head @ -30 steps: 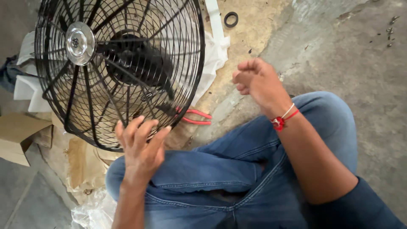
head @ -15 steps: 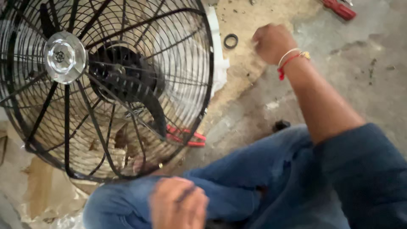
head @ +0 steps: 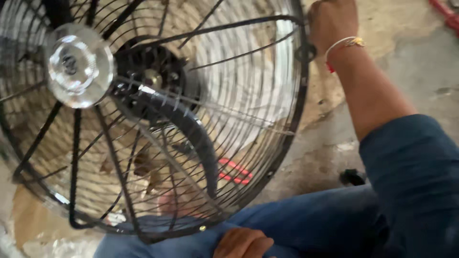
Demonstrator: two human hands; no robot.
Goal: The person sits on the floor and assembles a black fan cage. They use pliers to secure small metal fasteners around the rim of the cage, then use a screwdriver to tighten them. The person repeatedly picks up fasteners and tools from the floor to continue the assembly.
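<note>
The right hand (head: 332, 21) is closed in a fist at the upper right edge of the black wire fan guard (head: 191, 119), just beside the outer ring, where a small black ring-shaped part (head: 306, 52) sits on the rim. Whether the fingers pinch something small there I cannot tell, because they curl away from the camera. The left hand (head: 241, 242) lies low, just under the bottom of the guard, on the knee in blue jeans (head: 311, 220); only its knuckles show, so its grip cannot be judged.

The fan stands tilted against the legs, with the clear round hub cap (head: 79, 64) far to the left of the right hand and a dark blade (head: 191, 138) behind the wires. A red tool (head: 234, 171) lies on the concrete floor (head: 416, 81) behind the guard, between the two hands.

To work well at the rim, I think the guard should be steadied from below with the left hand, so the ring does not swing while the right hand works on it.
</note>
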